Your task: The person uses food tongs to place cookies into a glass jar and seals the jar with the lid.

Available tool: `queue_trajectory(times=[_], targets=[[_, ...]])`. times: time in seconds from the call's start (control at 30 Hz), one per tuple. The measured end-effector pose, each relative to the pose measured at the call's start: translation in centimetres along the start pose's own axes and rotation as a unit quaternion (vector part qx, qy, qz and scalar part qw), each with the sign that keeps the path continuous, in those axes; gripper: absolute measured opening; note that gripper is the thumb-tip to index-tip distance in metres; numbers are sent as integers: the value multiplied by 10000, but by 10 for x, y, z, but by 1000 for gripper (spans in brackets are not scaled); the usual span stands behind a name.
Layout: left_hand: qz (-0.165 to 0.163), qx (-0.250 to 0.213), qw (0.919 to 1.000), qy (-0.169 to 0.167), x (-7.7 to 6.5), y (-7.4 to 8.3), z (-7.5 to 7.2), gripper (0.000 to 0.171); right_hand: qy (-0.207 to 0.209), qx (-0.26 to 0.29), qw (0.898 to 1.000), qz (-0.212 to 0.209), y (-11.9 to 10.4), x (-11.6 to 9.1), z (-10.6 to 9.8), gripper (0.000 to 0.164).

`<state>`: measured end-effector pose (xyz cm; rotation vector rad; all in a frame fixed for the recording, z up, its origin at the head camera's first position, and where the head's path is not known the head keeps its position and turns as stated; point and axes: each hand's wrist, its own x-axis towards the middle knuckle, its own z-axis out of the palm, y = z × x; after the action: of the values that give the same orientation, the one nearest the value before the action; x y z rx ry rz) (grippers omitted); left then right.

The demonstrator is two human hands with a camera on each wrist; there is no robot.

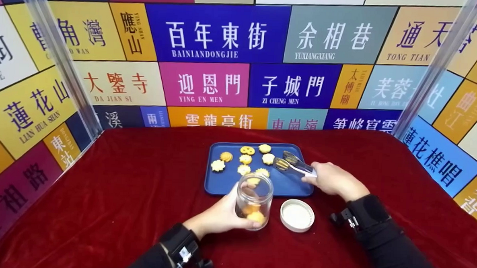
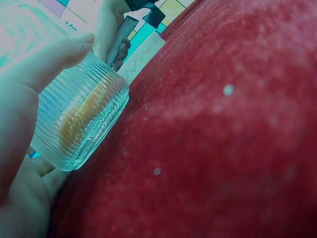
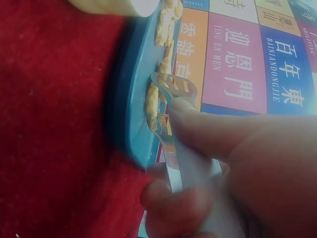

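From my feed, the left hand [image 1: 223, 213] has its fingers wrapped round a clear glass jar [image 1: 264, 199], its mouth facing up towards the head camera and some cookies [image 1: 255, 217] lying low inside. I see the jar overlap the near edge of the blue tray [image 1: 219, 184]; I can't tell whether its base touches the surface [image 1: 140, 178], which is draped in red cloth.

The right hand [image 1: 336, 181] has its fingers pinching a pair of metal tongs [image 1: 302, 169], which reach in across the tray's right edge. Their two ends stand apart, near the rightmost baked pieces [image 1: 244, 170]; whether they touch one I can't say. Those pieces sit mostly in the tray's left and middle, with plain blue showing along the near left corner.

My tightest spot is the round pale lid [image 1: 297, 215], just right of the jar and close to the tray's near edge. Wide cloth runs out to the left; beyond the tray, only a narrow strip separates its far edge from the lettered wall [image 1: 222, 32].
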<state>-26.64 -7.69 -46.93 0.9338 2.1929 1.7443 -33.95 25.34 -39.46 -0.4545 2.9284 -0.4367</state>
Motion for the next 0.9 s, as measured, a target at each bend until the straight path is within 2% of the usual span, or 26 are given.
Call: queue_trajectory(times=[0.13, 0.47, 0.9], targets=[[-9, -37, 10000, 3, 0, 0, 0, 104, 113, -174, 9997, -123, 1, 0, -2, 41], [-15, -42, 10000, 32, -1, 0, 0, 102, 361, -27, 9992, -185, 5, -4, -11, 37], [127, -166, 9998, -75, 0, 0, 0, 106, 823, -5, 9958, -405, 4, -14, -35, 38]])
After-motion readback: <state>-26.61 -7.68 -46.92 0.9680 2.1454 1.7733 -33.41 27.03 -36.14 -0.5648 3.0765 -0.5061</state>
